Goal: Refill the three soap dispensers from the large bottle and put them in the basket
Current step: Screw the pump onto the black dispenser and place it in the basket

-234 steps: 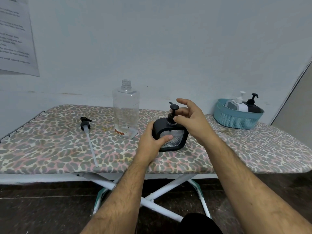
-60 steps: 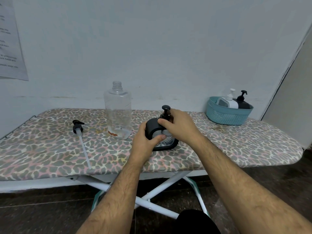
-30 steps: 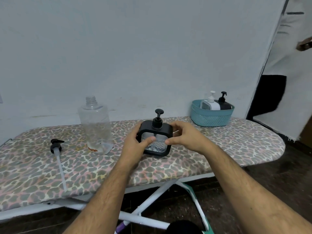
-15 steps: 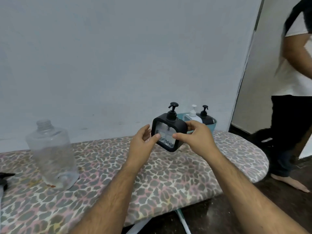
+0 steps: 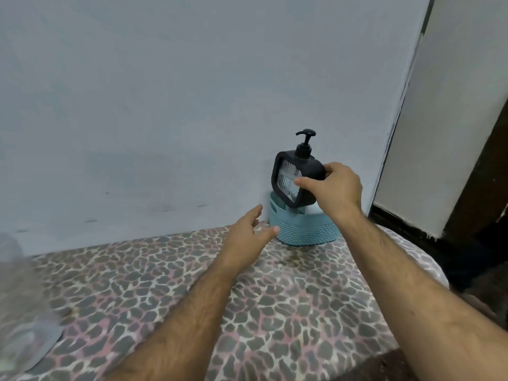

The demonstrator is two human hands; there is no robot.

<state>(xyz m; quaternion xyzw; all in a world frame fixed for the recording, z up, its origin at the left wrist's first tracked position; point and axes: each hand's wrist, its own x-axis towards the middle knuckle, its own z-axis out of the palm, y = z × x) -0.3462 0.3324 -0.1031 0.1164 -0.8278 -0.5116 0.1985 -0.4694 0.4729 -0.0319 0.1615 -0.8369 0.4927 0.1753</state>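
Looking down across a leopard-print desk (image 5: pixel 275 298) pushed up against a pale blue-grey wall (image 5: pixel 192 92), with a dark doorway gap opening at the right.

Holding one black soap dispenser (image 5: pixel 295 174) up in the air, directly above the blue basket (image 5: pixel 305 229) and not touching its rim. Gripping it with the right hand (image 5: pixel 338 191) alone, thumb pressing on the clear patterned front panel, fingers wrapping round the far side. Keeping it nearly upright, tilting slightly, single black pump head (image 5: pixel 304 144) pointing up and its spout pointing left.

Reaching forward with the left hand (image 5: pixel 247 232), fingers spread loosely and palm turned inward, grasping nothing, hovering just above the desk and just beside the left wall of the basket without clearly touching it.

Counting one basket only, a woven-looking round tub sitting on the desk at the far right corner, close to the wall. Glimpsing a pale shape inside it under the raised dispenser, too hidden for telling what or for counting dispensers there.

Counting one large bottle (image 5: pixel 24 312), clear and blurred, standing on the desk at the far left edge of the view, well apart from the basket and from both hands, cropped by the frame.

Seeing both bare forearms stretching in from the bottom edge, the right one crossing above the rounded right end of the desk.
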